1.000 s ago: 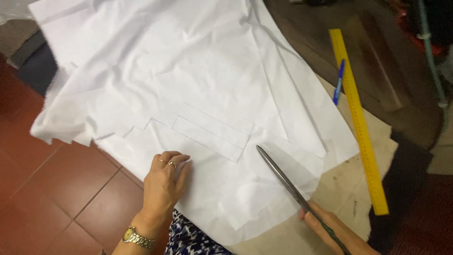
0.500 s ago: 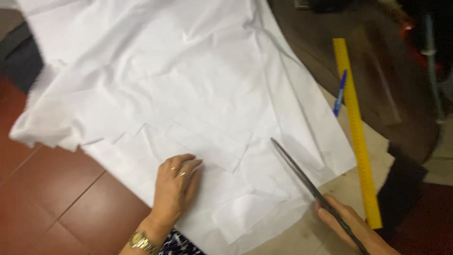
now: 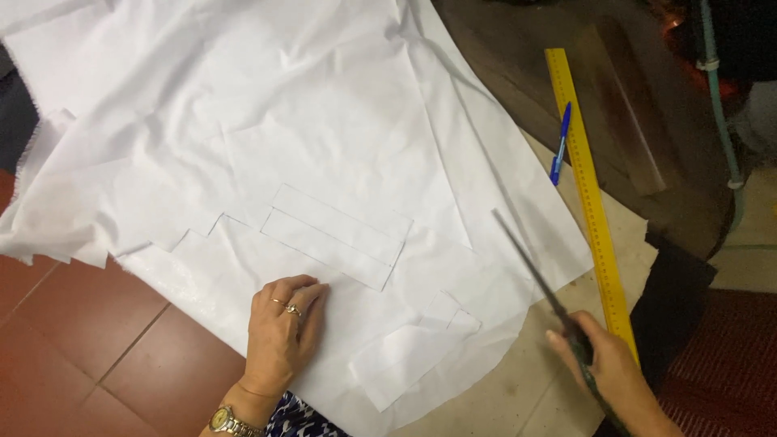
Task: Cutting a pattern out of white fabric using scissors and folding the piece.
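1. 2 hands (image 3: 283, 332) nearest: left pressed flat, fingers together, on white fabric (image 3: 307, 162); right hand (image 3: 607, 368) closed around long scissors (image 3: 538, 279), blades raised over the cloth's right edge.
2. Stepped notches already cut along the near-left edge; 2 pencilled strips (image 3: 336, 236) mid-cloth still uncut.
3. Farther right: yellow ruler (image 3: 587, 186), blue pen (image 3: 560, 146).
4. Since 1 second ago, scissors shifted rightward and upward.

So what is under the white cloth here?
At its near edge the white cloth lies on red floor tiles and pale paper; the left hand presses on top. Anything beneath its middle is covered.
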